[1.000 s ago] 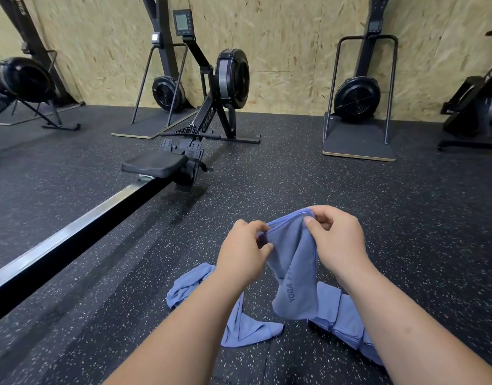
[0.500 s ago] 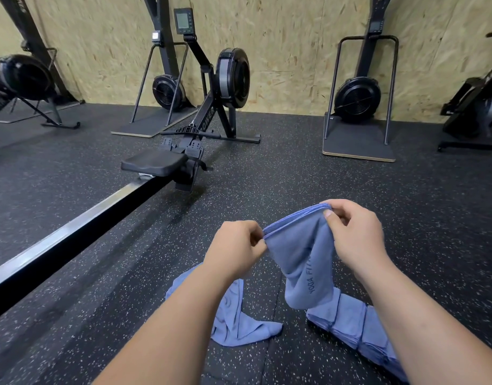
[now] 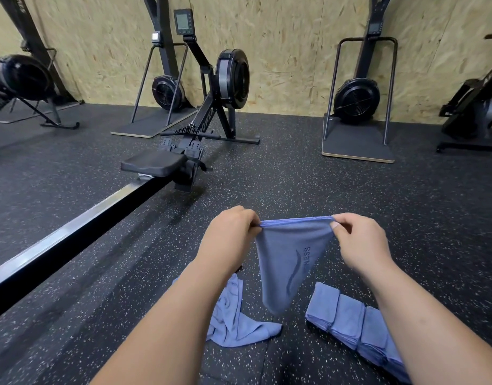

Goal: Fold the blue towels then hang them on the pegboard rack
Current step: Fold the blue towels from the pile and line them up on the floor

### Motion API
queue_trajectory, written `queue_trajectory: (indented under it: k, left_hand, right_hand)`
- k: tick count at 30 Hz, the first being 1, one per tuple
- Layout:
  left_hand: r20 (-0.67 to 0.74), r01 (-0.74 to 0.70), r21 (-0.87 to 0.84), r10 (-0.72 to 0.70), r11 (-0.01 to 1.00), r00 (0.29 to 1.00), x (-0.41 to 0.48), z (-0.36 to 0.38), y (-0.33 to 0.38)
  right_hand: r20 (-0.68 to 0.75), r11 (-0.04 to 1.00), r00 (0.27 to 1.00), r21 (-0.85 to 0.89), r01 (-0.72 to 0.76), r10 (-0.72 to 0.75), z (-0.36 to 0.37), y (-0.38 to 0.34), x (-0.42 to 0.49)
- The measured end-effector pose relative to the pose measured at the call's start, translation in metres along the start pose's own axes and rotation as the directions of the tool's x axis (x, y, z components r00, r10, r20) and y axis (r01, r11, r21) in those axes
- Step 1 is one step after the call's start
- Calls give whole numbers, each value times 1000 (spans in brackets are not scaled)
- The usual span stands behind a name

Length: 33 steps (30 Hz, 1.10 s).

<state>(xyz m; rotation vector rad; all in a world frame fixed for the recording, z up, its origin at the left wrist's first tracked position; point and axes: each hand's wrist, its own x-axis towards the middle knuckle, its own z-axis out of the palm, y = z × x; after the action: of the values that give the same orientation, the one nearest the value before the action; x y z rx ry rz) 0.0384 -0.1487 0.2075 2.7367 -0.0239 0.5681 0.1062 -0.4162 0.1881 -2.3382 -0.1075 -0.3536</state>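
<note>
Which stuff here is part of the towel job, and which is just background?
Job: held towel, pinched by left hand and right hand; crumpled towel; folded towels.
Background: rower; wall machines.

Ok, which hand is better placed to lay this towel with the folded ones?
Right hand, probably: it and the left hand both pinch the held towel, but the folded towels lie just below it.

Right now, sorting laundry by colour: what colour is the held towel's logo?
Darker blue logo on a lighter blue towel; head view.
</note>
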Motion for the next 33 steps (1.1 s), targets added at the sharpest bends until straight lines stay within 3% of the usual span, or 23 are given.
queue_trajectory:
  k: [5, 10, 16, 24, 29, 30, 33]
  left_hand:
    - [45, 68, 16, -68, 998, 997, -3, 0, -5]
    - [23, 163, -242, -162, 956, 986, -4, -7, -13]
    - [-26, 149, -426, -177, 892, 984, -4, -10, -19]
    - [22, 149, -142, -147, 979, 989, -6, -5, -21]
    - [73, 108, 183, -123, 977, 990, -7, -9, -8]
    - [87, 70, 135, -82, 988, 993, -7, -8, -5]
    - [166, -31, -253, 75, 967, 983, -11, -7, 9]
  right_hand:
    - [45, 998, 999, 69, -11, 7, 1, -1, 0]
    - [90, 979, 996, 199, -43, 26, 0, 1, 0]
    - [142, 966, 989, 259, -8, -30, -8, 0, 2]
    - [279, 958, 958, 286, -22, -61, -14, -3, -1]
    - [293, 933, 945, 360, 33, -146, -5, -15, -6]
    - [287, 922, 942, 385, 50, -172, -2, -18, -8]
    - [313, 898, 915, 428, 103, -255, 1, -30, -15]
